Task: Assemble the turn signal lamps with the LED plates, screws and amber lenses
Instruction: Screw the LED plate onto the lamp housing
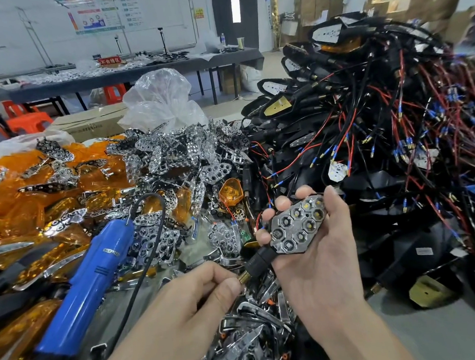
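Your right hand [318, 261] has the lamp [259, 259] face up above the surface [433, 332], in front of the heap of wired housings [385, 138]. A chrome LED plate [297, 226] already sits in its shell, so the step in hand looks like seating and fixing that plate.

To do it well, check that the plate lies flush all round the rim and that no red or black wire is trapped under it. No screw head is clear on the plate from here, so look before you go on. Steady the lamp by its stem [244, 278] while you drive the screws, and bring the screwdriver [95, 278], lying just to your left, straight down so the bit does not skid across the chrome. Only then take a lens from the lenses [9, 182] on the far left.

Your right fingers [283, 203] are curled round the far edge of the lamp, thumb along the near edge, the body cradled in the palm. Your left hand [200, 295] is closed to a pinch, thumb and forefinger on the brass threaded end of the stem, the other fingers tucked under.
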`<state>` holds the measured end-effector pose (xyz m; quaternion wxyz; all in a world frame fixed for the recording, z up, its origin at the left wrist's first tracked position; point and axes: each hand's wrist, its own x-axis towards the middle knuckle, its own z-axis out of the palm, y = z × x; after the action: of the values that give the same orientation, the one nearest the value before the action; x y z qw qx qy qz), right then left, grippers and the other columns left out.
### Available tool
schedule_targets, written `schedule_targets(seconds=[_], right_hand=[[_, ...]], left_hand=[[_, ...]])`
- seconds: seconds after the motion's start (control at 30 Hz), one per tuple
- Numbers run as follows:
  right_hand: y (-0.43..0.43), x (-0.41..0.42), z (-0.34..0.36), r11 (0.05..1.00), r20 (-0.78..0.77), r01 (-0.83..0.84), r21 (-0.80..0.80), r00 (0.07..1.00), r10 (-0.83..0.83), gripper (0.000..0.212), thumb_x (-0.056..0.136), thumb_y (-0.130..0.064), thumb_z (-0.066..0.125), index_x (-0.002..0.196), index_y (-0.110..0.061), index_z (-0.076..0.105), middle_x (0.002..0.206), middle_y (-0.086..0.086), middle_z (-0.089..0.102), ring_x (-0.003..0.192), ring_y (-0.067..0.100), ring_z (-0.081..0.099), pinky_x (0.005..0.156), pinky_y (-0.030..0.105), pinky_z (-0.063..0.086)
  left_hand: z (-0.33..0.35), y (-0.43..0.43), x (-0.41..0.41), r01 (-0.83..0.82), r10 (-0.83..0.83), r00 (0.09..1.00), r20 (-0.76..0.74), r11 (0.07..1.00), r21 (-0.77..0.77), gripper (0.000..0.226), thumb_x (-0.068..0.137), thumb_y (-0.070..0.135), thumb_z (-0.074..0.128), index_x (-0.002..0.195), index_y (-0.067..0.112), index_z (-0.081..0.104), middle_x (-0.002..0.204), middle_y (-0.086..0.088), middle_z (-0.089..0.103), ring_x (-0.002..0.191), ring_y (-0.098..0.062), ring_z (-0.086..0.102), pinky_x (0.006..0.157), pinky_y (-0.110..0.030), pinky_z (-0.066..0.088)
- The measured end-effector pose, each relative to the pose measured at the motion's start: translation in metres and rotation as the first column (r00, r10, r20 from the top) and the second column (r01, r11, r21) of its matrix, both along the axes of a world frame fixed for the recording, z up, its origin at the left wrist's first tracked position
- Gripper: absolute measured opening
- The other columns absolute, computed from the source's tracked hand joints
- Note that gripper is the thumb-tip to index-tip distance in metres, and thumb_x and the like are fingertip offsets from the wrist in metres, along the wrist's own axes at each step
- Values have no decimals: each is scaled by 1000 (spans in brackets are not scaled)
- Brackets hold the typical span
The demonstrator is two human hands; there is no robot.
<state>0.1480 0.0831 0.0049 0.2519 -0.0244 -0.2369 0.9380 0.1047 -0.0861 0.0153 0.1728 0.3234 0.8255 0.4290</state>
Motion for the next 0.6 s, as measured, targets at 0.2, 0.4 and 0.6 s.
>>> schedule_targets(seconds=[0.2, 0.4, 0.6], right_hand=[[-1, 1, 2, 1000, 20, 4, -11, 1000, -3, 31, 94, -47, 57, 83, -21, 70, 80, 4, 62, 72, 23, 63, 55, 33, 50], [1, 2, 5, 1000, 24, 2, -31, 1000, -1, 35, 97, -46, 54, 80, -20, 71, 79, 4, 62, 70, 24, 62, 54, 33, 49], [2, 4, 5, 998, -1, -20, -59, 1000, 20, 36, 100, -44, 52, 81, -19, 70, 80, 5, 62, 71, 24, 63, 54, 33, 50]], left_hand=[[-6, 0, -2, -18, 18, 999, 32, 1000, 6, 8, 91, 52, 52, 96, 47, 52, 60, 5, 56, 50, -6, 39, 53, -18, 32], [-4, 1, -2, 6, -8, 999, 42, 999, 47, 5, 93, 49, 52, 95, 45, 54, 59, 7, 54, 50, -4, 38, 52, -18, 33], [0, 1, 1, 58, -66, 992, 110, 996, 74, 27, 80, 62, 47, 94, 41, 57, 59, 7, 52, 56, -8, 41, 60, -27, 37]])
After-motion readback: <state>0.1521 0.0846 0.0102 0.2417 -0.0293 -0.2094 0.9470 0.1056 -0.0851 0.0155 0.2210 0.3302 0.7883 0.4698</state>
